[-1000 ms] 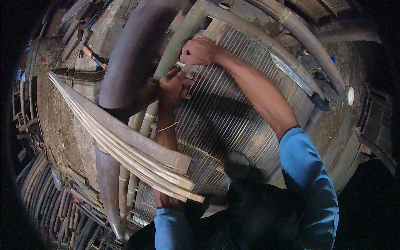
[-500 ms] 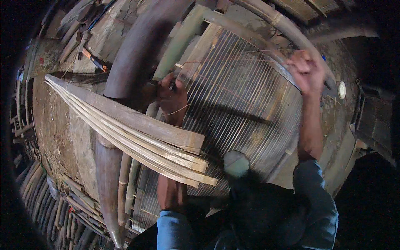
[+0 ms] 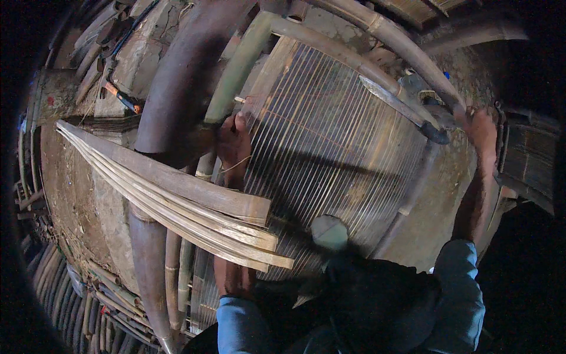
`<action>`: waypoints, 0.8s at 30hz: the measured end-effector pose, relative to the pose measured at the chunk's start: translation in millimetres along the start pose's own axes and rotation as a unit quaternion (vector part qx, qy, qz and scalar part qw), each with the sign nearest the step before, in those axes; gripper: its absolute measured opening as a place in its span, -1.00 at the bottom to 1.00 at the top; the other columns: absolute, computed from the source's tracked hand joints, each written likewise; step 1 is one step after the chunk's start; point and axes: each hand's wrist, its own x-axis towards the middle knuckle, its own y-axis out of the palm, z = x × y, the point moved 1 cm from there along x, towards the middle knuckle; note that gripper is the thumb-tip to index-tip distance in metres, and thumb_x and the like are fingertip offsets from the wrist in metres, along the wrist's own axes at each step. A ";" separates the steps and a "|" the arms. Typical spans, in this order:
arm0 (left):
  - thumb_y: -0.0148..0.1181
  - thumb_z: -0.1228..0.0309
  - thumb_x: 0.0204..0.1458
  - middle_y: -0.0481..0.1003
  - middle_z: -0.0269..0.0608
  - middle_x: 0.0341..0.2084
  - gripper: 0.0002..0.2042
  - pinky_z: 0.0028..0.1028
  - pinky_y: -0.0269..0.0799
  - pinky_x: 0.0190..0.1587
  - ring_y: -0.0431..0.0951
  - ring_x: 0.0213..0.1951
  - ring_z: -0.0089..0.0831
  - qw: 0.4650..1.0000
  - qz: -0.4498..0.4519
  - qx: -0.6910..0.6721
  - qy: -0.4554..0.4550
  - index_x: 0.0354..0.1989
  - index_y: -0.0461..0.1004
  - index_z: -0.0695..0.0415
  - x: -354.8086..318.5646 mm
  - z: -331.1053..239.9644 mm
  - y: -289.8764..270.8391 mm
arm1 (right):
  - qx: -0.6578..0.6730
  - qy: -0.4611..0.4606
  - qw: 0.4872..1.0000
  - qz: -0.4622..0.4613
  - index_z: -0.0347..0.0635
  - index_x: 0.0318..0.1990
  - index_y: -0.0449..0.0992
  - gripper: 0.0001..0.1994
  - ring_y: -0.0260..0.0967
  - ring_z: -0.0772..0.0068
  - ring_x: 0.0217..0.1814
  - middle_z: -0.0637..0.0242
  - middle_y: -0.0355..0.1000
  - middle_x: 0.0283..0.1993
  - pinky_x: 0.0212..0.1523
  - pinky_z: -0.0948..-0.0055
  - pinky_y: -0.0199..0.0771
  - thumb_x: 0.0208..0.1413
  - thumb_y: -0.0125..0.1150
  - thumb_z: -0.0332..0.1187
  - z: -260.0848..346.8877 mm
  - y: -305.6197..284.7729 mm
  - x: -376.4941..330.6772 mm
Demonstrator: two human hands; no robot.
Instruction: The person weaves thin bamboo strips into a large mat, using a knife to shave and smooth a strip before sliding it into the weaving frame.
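Observation:
My left hand (image 3: 234,144) is closed at the left edge of a bamboo frame, beside the green bamboo pole (image 3: 239,71). A thin pale cord (image 3: 243,160) curves past its wrist; what the fingers hold is hidden. Across the frame run many thin parallel strips (image 3: 330,118), with a fine reddish thread (image 3: 295,121) slanting over them. Far to the right, my right hand (image 3: 483,125) is raised near the end of a bamboo pole (image 3: 424,65), its fingers drawn together. Whatever they pinch is too small to make out.
Several curved, split bamboo slats (image 3: 171,183) stick out over my left forearm. A knife (image 3: 401,109) with a dark handle lies at the frame's far right corner. A thick dark bamboo pole (image 3: 183,76) stands at left; an orange-handled tool (image 3: 121,97) rests beyond it.
My right hand has moved outward to the right, away from the strips, uncovering the knife. My left hand stays at the frame's left edge; the whole view has shifted slightly.

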 end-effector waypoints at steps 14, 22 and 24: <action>0.21 0.19 0.03 0.45 0.04 -0.17 -0.61 -0.19 0.46 -0.05 0.50 -0.14 -0.05 0.892 0.141 0.137 0.406 -0.08 0.45 0.22 -152.9 -52.2 42.4 | 0.198 -0.289 0.936 0.025 -0.32 0.06 0.49 -0.45 0.36 -0.04 0.17 -0.02 0.45 0.05 0.17 0.17 0.38 0.05 0.36 -0.06 270.4 260.9 -58.3; 0.25 0.30 0.07 0.45 -0.14 -0.65 -0.85 -0.13 0.45 -0.30 0.52 -0.41 -0.05 0.994 -0.046 -0.077 0.067 -0.36 0.57 0.13 -62.0 -24.1 8.2 | 0.253 -0.320 0.912 0.048 -0.31 -0.30 0.53 -0.74 0.37 0.16 -0.07 0.20 0.44 -0.20 -0.04 0.23 0.41 0.06 0.35 -0.27 281.4 293.9 -90.7; 0.22 0.29 0.11 0.47 -0.11 -0.63 -0.82 -0.13 0.47 -0.28 0.55 -0.40 -0.02 0.898 -0.234 0.210 0.307 -0.26 0.58 0.14 -28.2 -28.1 -1.0 | 0.288 -0.285 0.911 0.076 -0.30 -0.34 0.53 -0.78 0.37 0.25 -0.08 0.24 0.45 -0.18 -0.06 0.24 0.41 0.08 0.32 -0.30 277.2 291.1 -90.1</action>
